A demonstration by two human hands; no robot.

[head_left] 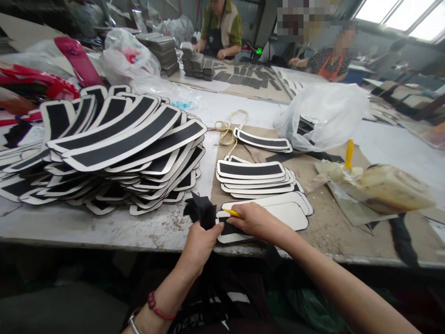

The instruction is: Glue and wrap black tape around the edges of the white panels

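Observation:
My left hand (203,239) is closed on a bunch of black fabric strips (201,211), its thumb reaching to the left end of a white piece with a black strip on it (227,237). Over that same piece, my right hand (252,218) grips a slim yellow-handled tool (232,213); its working end is hidden, so I cannot tell its kind. Partly under my right hand lie plain white curved pieces (294,215). Just beyond them sits a short stack of white pieces with black strips (255,171).
A large heap of white-and-black curved pieces (135,144) fills the left. To the right lie a stained plastic container (396,188), an upright yellow handle (349,154) and a clear plastic bag (327,113). Two people work at tables behind. The table's front edge (139,246) runs near my wrists.

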